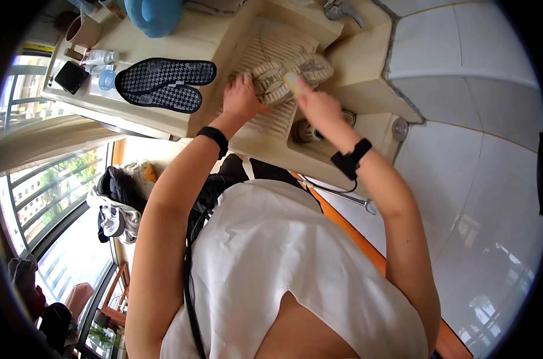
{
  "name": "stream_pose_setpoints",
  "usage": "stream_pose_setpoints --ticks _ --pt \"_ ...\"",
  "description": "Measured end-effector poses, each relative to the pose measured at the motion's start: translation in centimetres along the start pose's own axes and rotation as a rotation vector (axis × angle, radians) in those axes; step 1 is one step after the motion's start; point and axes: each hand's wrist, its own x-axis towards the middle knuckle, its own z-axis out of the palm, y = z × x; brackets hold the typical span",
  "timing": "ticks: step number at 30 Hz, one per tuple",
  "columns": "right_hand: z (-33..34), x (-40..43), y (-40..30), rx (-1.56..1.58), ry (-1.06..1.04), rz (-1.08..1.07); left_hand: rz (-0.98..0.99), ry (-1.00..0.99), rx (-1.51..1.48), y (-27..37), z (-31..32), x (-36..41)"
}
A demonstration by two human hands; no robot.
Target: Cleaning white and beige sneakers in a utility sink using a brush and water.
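On the ribbed washboard slope (271, 117) of a beige laundry sink lies a pale shoe (314, 67), its patterned sole facing up; blur hides its exact outline and whether a second shoe lies with it. My left hand (242, 98) rests with spread fingers at the left end of the pale footwear. My right hand (318, 103) grips a small brush (292, 83), yellowish and pale, against the sole. Two black insoles with a light cross pattern (163, 83) lie overlapping on the counter, left of my left hand.
Left of the insoles are a light blue cap (106, 80), white tubes (101, 57), a black square object (71, 77) and a pinkish cup (83, 32). A blue plastic jug (154, 15) stands behind. A metal tap (343, 12) and drain basin (305, 131) are at the right.
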Motion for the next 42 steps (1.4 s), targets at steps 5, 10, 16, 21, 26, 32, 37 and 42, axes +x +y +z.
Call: stream_pose_setpoints --ticks 5,10,16,21,26,32,37,42 --pt "2.9 1.8 -1.2 0.076 0.127 -0.034 0.009 -0.011 0.009 0.1 -0.2 -0.1" --pt "3.0 3.4 -2.7 0.091 0.097 -0.028 -0.005 0.001 0.069 0.4 0.1 0.4" --pt "1.0 6.2 -1.3 0.140 0.145 0.075 -0.029 -0.007 0.009 0.6 -0.5 0.2" --pt "1.0 1.9 -5.3 0.037 -0.007 -0.122 -0.053 -0.013 -0.051 0.1 0.0 0.3" --pt "1.4 2.1 -4.0 0.080 0.057 -0.091 -0.047 0.012 -0.051 -0.2 0.4 0.7" --pt "0.6 3.7 -2.6 0.133 0.058 0.022 -0.043 0.016 -0.052 0.5 -0.1 -0.1" --pt "0.5 2.8 -2.8 0.101 -0.008 -0.087 -0.062 -0.024 -0.102 0.4 -0.7 0.0" --pt "0.4 -0.8 -3.4 -0.007 0.003 -0.111 -0.044 0.028 -0.056 0.2 0.0 -0.1"
